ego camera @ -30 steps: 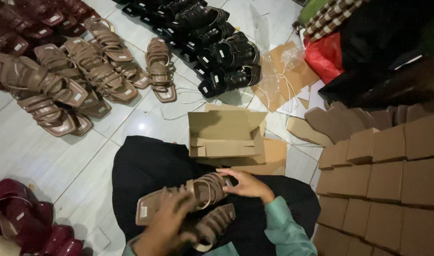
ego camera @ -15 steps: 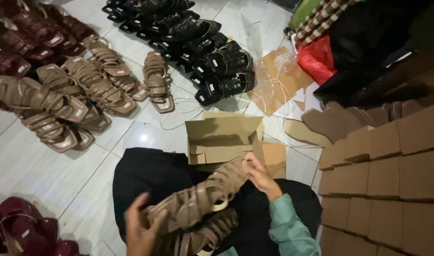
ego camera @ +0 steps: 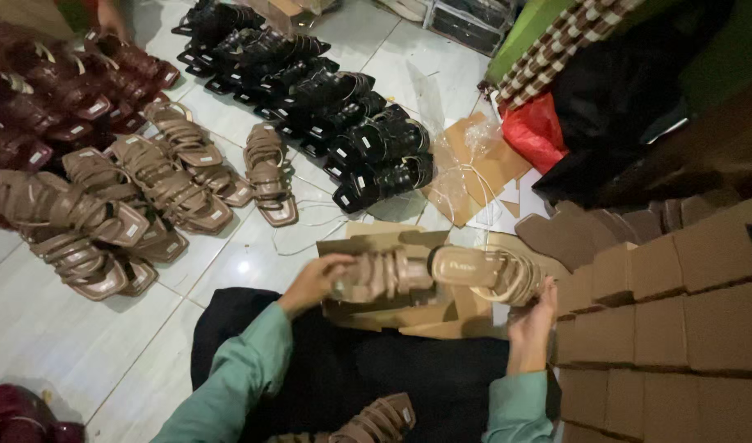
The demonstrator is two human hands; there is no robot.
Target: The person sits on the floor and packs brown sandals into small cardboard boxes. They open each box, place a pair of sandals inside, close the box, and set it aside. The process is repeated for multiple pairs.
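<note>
Now both hands, left hand [ego camera: 314, 281] and right hand [ego camera: 530, 316], hold a tan sandal [ego camera: 437, 272] above the open cardboard box [ego camera: 392, 316]

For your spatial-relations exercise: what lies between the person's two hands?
In the head view, a pair of tan strappy sandals spans the gap between the left hand and right hand, above an open brown cardboard box.

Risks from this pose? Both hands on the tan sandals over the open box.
1. The left hand and right hand hold the tan sandals only at the far ends, so the pair might sag or slip apart.
2. The open cardboard box sits loosely, flaps up; a strap may snag.
3. Another sandal rests on the lap and might slide off.
</note>
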